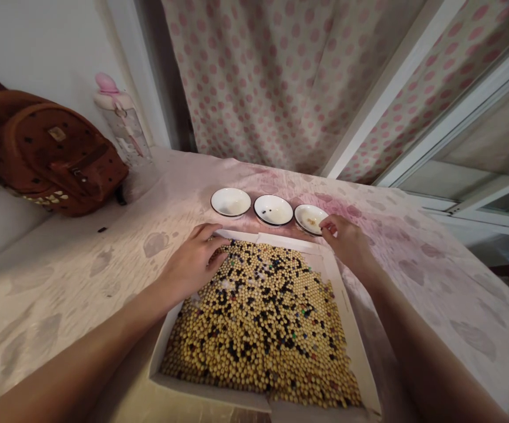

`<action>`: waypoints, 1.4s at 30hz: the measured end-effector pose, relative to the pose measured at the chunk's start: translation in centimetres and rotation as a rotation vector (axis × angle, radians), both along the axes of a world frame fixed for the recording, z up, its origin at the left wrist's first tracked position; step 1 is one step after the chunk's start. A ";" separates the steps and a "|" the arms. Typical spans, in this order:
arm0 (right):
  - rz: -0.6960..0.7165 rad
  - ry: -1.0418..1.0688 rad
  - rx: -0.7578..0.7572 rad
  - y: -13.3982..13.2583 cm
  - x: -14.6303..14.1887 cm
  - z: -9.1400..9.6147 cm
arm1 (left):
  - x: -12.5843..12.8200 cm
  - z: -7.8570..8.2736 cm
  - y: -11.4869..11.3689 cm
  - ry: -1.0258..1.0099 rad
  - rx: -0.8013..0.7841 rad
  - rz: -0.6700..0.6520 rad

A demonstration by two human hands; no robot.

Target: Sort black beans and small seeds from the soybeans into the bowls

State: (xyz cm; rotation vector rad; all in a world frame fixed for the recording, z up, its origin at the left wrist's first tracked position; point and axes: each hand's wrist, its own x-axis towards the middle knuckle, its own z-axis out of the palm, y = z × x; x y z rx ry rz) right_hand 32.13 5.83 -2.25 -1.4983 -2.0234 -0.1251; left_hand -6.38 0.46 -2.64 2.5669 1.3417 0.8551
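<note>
A shallow white cardboard box (354,338) holds a thick layer of small round beads (263,317), mostly tan, with many black and a few green, red, blue and whitish ones. My left hand (196,258) rests over its far left corner, thumb and fingers apart and touching the beads. Beyond the far edge stand three white dark-rimmed bowls in a row. At the right bowl (303,218), holding a few tan beads, my right hand (344,241) is pinched at the rim; what lies between its fingertips is too small to tell. Dark beads lie in the middle bowl (276,212); the left bowl (230,202) shows bare white.
A patterned pale cloth (140,252) covers the table. At the back left are a brown backpack (56,153) and a clear bottle with a pink top (124,126). A small dark piece (102,229) lies at left. A dotted curtain (272,82) hangs behind.
</note>
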 end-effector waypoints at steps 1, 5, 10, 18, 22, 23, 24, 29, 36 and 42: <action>-0.001 0.004 0.007 -0.2 0.1 0.0 | 0.0 0.0 0.0 -0.001 -0.005 -0.002; -0.026 0.023 0.044 -2.0 -0.6 0.8 | 0.0 0.1 0.0 0.016 -0.011 -0.008; 0.025 0.087 0.015 -5.9 -3.7 1.8 | -0.2 0.2 0.0 0.075 0.014 -0.005; 0.065 0.142 -0.043 -8.1 -4.8 0.1 | 1.5 2.1 -1.9 0.079 -0.004 -0.068; 0.095 0.137 -0.040 -7.8 -4.3 -0.4 | 3.0 2.4 -1.6 0.049 -0.155 -0.178; 0.101 0.132 -0.036 -7.7 -4.3 -0.5 | 3.4 2.5 -1.3 0.064 -0.170 -0.189; 0.103 0.128 -0.034 -7.7 -4.3 -0.5 | 3.8 2.6 -1.1 0.094 -0.176 -0.199; 0.103 0.114 -0.014 -7.8 -4.4 -0.6 | 6.7 3.0 -1.2 0.346 -0.214 -0.380; 0.125 0.085 0.011 -7.6 -4.2 -0.9 | 9.0 1.6 -2.6 0.494 -0.270 -0.529; 0.149 0.069 -0.014 -7.4 -4.1 -1.1 | 5.9 1.6 -4.3 0.492 -0.272 -0.466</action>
